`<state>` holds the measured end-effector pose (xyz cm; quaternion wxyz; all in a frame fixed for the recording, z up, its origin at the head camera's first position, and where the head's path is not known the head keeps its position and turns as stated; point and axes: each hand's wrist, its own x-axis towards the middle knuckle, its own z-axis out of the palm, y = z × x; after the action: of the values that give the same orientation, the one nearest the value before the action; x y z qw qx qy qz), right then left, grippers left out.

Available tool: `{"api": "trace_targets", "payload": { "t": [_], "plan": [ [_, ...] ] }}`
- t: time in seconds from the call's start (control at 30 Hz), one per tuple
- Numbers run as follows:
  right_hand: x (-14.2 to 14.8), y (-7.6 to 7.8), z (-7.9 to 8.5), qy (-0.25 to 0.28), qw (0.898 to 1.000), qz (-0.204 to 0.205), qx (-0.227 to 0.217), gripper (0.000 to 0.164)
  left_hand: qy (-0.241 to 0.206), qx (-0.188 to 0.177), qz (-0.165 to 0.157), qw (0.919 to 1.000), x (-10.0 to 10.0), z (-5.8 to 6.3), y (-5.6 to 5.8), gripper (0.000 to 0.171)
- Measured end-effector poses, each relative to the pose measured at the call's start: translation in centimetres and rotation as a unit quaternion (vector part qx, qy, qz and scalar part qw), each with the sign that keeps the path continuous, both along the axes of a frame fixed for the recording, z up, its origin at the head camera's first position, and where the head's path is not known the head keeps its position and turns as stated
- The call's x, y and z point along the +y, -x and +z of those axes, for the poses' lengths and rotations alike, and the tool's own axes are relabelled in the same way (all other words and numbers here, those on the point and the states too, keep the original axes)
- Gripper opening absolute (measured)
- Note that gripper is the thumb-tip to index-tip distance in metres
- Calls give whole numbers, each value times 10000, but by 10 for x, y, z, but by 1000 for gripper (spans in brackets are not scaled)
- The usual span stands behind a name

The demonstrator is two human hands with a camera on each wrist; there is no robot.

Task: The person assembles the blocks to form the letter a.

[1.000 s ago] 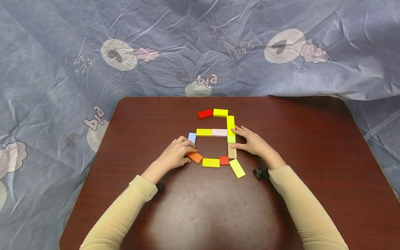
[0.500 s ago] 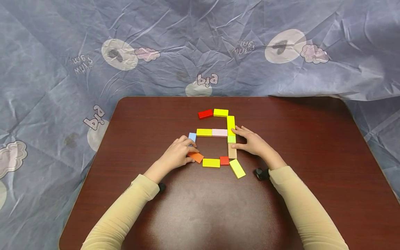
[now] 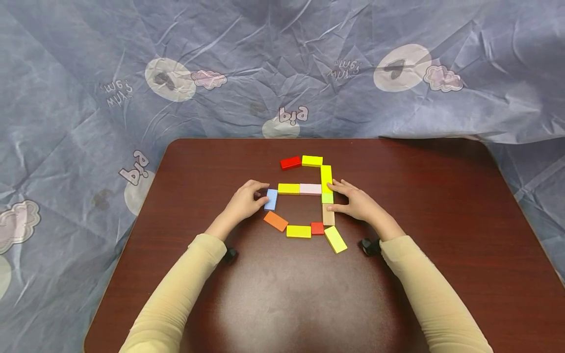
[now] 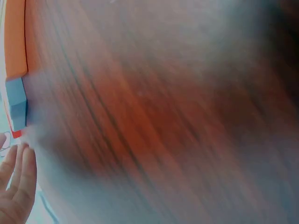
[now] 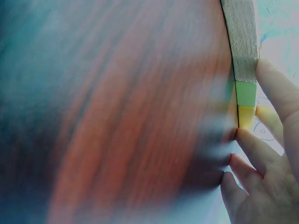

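Observation:
In the head view my left hand [image 3: 247,200] is at the light blue block [image 3: 271,200], thumb tip right at its left edge and forefinger stretched past its far corner. The left wrist view shows several straight fingers [image 4: 27,170] beside the blue block [image 4: 17,105]. Below it the orange block [image 3: 275,221] lies slanted. My right hand [image 3: 359,203] has its fingers spread along the right-hand column: fingertips on the long yellow block [image 3: 326,177], thumb on the plain wooden block [image 3: 328,215]. Between those two sits a small lime-green block [image 3: 327,198].
A yellow block [image 3: 289,189] and a pink one [image 3: 311,189] form a middle row. Farther back lie a red block [image 3: 290,163] and a yellow block [image 3: 312,161]. Nearer are another yellow block [image 3: 298,231], a small red one [image 3: 317,228] and a slanted pale yellow one [image 3: 336,239].
My left hand has left the orange block and moved away from me to the blue block's left side. The orange block now shows whole. My right hand stays in place.

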<state>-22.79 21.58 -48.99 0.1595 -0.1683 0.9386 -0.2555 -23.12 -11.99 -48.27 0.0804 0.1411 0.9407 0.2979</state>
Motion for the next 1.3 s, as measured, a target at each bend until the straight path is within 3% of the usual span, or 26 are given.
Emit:
{"api": "trace_targets", "payload": {
  "t": [0.1, 0.3, 1.3],
  "plan": [
    [0, 0, -1, 7, 10000, 3, 19, 78, -81, -232, -100, 9996, 1, -3, 5, 47],
    [0, -1, 0, -11, 10000, -9, 31, 78, -201, -275, -236, 9991, 0, -9, 9, 45],
    [2, -1, -1, 59, 10000, -8, 69, 79, -422, -491, -246, 9976, -1, -8, 8, 44]
  ]
}}
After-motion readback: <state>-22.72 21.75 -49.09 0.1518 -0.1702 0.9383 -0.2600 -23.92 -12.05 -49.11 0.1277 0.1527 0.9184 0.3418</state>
